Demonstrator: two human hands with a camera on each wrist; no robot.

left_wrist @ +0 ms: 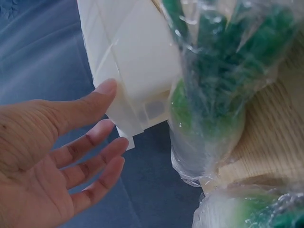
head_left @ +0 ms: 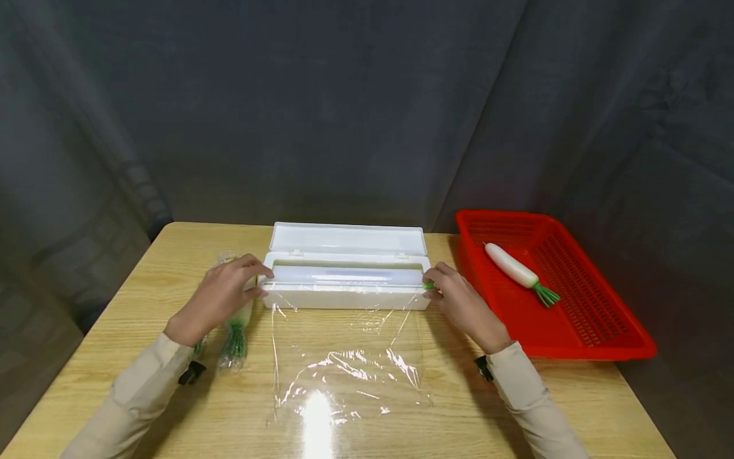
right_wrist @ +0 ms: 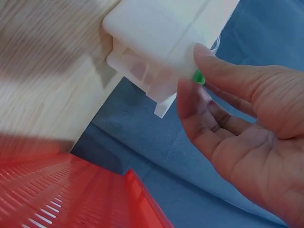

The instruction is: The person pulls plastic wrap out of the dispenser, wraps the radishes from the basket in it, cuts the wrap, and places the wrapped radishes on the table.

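A white cling film dispenser with its lid tipped back holds a film roll. A clear sheet of cling film runs from its front edge over the table. My left hand grips the dispenser's left end, its thumb on the edge and the other fingers loosely bent beside it. At the right end, my right hand pinches around a small green slide cutter. Film-wrapped white radishes with green tops lie beside my left hand, partly hidden under it in the head view.
On the right of the wooden table stands a red plastic basket. One unwrapped white radish with green stems lies inside it. A dark curtain hangs behind the table and at both sides.
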